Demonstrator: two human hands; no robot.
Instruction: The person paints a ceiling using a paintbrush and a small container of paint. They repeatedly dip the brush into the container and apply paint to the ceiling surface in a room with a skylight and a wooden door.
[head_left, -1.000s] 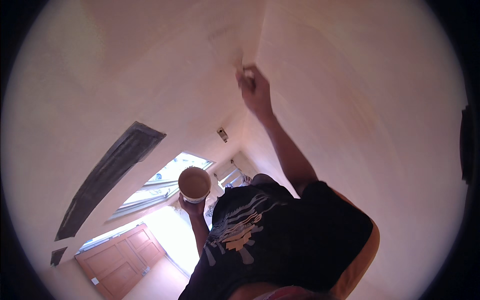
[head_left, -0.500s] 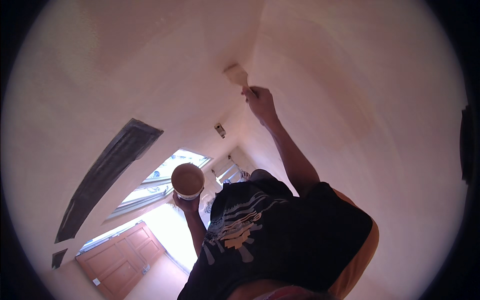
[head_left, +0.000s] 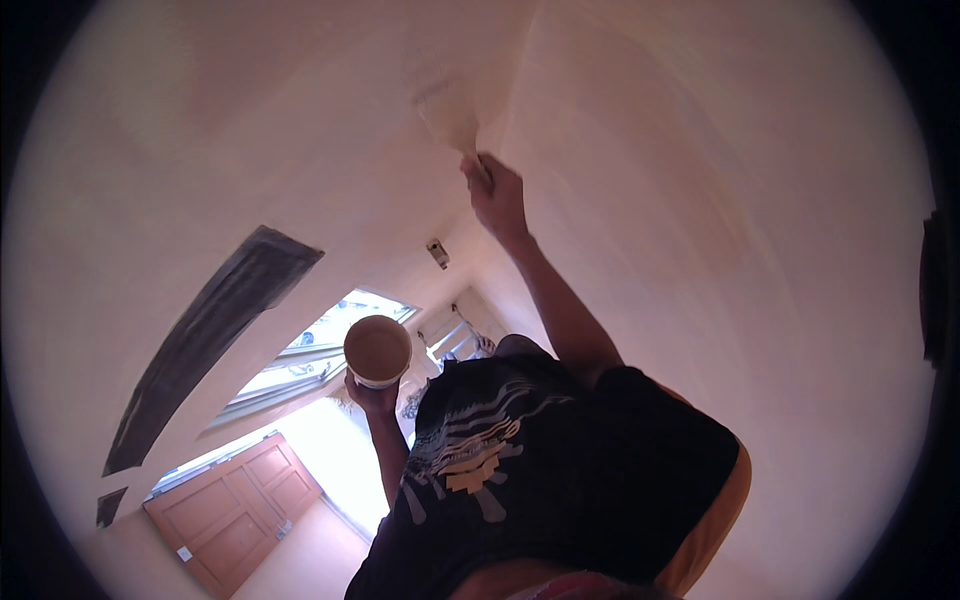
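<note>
My right hand (head_left: 497,200) reaches up and forward, its fingers closed round the handle of a wide, pale paintbrush (head_left: 451,118). The bristles lie against the pinkish plaster wall (head_left: 330,130), left of the corner line, and are blurred by motion. Lower and to the left, my left hand (head_left: 374,392) holds a round light-coloured tub (head_left: 377,350) from below. Its open top shows a pale brownish inside; how full it is I cannot tell.
A long dark grey patch (head_left: 205,345) runs down the left wall. Beyond the tub are a bright window (head_left: 345,318) and a reddish-brown panelled door (head_left: 235,515). A small wall box (head_left: 437,254) sits near the corner. A dark object (head_left: 932,290) shows at the right rim.
My right hand and the paintbrush have moved up and to the left along the wall. My left hand still holds the tub, which sits slightly higher in view.
</note>
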